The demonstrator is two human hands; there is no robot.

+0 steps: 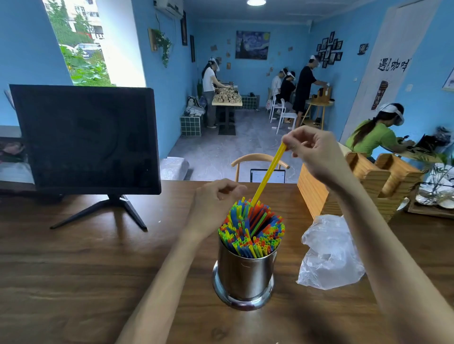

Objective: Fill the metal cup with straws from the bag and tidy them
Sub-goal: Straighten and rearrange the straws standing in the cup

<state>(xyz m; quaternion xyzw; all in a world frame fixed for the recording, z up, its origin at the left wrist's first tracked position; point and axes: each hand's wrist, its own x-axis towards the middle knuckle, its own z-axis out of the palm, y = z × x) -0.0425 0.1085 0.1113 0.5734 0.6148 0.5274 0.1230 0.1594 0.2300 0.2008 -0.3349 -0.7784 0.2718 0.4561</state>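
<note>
**Blue café room behind a wooden counter**

Sky-blue walls (pixel 275 73) enclose a grey floor (pixel 221 152). At ten o'clock a window (pixel 81 41) shows greenery; below it a dark monitor (pixel 83 140) stands on the wooden counter (pixel 73 257). At twelve o'clock hang a ceiling lamp (pixel 256 2) and a starry painting (pixel 252 45). A white door (pixel 383 73) stands at two o'clock, beside framed photos (pixel 329 49).

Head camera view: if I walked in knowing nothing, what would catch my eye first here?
Most likely the metal cup near the front of the wooden table, packed with a bright burst of colored straws. Just above it, the right hand pinches one long yellow straw slanting down into the bunch, while the left hand hovers beside the straws. A crumpled clear plastic bag lies right of the cup, and a dark monitor stands at the left.
</note>
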